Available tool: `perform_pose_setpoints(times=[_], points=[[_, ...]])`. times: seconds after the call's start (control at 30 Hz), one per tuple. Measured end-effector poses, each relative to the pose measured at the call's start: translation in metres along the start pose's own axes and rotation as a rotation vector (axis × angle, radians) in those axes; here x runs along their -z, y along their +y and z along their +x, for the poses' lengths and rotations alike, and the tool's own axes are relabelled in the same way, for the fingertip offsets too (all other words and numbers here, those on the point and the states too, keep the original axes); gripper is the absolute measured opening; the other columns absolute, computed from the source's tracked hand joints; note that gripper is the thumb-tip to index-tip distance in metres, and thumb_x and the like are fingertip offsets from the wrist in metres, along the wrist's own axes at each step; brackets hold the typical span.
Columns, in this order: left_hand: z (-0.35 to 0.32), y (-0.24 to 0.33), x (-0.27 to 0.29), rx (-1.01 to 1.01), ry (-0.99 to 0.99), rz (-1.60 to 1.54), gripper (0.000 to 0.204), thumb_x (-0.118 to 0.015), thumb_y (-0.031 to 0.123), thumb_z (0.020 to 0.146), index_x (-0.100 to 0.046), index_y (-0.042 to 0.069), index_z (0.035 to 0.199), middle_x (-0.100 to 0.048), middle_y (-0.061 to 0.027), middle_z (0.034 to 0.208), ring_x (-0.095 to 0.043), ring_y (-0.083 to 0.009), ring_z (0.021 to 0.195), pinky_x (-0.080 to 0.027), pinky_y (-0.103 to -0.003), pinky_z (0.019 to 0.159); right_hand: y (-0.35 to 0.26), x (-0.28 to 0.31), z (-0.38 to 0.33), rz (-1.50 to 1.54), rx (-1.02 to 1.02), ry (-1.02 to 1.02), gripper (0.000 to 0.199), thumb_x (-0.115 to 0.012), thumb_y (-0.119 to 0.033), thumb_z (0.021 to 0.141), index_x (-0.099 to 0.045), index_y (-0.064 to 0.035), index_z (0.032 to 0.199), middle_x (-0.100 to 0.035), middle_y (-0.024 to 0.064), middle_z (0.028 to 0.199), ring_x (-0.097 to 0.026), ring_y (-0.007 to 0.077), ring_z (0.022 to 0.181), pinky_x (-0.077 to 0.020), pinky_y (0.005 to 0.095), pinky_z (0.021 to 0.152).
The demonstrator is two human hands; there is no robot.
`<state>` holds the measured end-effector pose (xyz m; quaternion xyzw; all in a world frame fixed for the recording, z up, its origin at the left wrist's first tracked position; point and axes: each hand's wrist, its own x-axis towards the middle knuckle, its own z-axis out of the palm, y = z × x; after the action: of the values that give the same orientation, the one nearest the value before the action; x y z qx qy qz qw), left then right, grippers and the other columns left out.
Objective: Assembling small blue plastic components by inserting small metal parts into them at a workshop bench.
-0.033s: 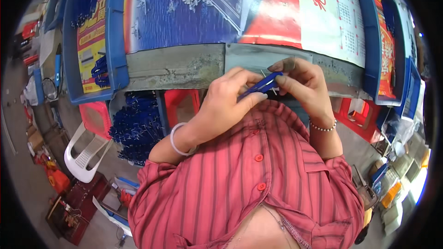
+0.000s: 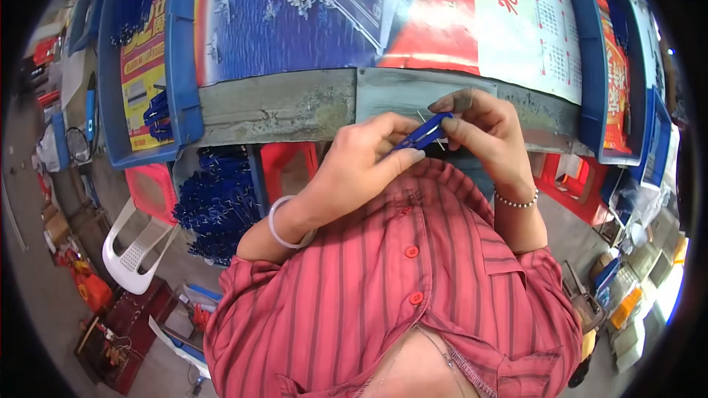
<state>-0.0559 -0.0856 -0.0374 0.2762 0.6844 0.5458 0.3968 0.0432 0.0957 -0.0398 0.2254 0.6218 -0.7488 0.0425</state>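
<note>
Between my two hands, just in front of the bench's near edge, is a small slim blue piece (image 2: 422, 133) with a thin metal pin through it; its exact kind is unclear. My left hand (image 2: 372, 149) pinches its lower left end between thumb and fingers. At the upper right end, my right hand (image 2: 483, 127) grips it with thumb and forefinger, close to the pin. The pin's ends stick out on both sides of the blue piece. Fingers cover part of it. A big heap of dark blue pieces with metal ends (image 2: 216, 203) lies below the bench edge, left of my left forearm.
A blue bin (image 2: 188, 114) with a few blue pieces inside stands at the left of the bench, another blue bin (image 2: 592, 114) at the right. Printed sheets (image 2: 295, 37) cover the bench top. Red stools (image 2: 289, 169) stand beneath, and a white chair (image 2: 136, 258) stands on the left.
</note>
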Motion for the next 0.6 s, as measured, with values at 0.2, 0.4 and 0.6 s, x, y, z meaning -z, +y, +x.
perform_pose_setpoints(times=[0.2, 0.4, 0.6], points=[[-0.005, -0.004, 0.012, 0.472, -0.337, -0.346, 0.024, -0.06, 0.006, 0.088, -0.057, -0.007, 0.109, -0.066, -0.0095, 0.092, -0.062, -0.0104, 0.079, -0.051, -0.023, 0.072, 0.0, -0.002, -0.006, 0.071, -0.035, 0.008, 0.015, -0.061, -0.004, 0.085, -0.062, 0.0014, 0.099, -0.06, 0.0005, 0.085, -0.052, 0.0047, 0.064, -0.042, 0.0181, 0.057], [-0.011, -0.009, -0.007, 0.392, -0.189, -0.576, 0.019, -0.062, 0.005, 0.087, -0.056, -0.004, 0.102, -0.063, -0.0037, 0.083, -0.059, -0.0076, 0.074, -0.049, -0.022, 0.065, 0.016, -0.004, -0.004, 0.23, 0.04, 0.033, 0.026, -0.052, -0.021, 0.095, -0.059, 0.0006, 0.108, -0.057, -0.0002, 0.085, -0.05, 0.0055, 0.073, -0.0415, 0.0192, 0.065], [-0.009, -0.011, -0.019, 0.317, -0.101, -0.634, 0.017, -0.06, 0.001, 0.087, -0.055, -0.004, 0.103, -0.062, -0.0066, 0.092, -0.061, -0.0091, 0.082, -0.05, -0.022, 0.073, 0.017, -0.015, -0.015, 0.289, -0.026, -0.007, 0.03, -0.062, -0.007, 0.087, -0.055, 0.0015, 0.116, -0.06, 0.0024, 0.097, -0.057, 0.0102, 0.087, -0.0467, 0.0254, 0.08]])
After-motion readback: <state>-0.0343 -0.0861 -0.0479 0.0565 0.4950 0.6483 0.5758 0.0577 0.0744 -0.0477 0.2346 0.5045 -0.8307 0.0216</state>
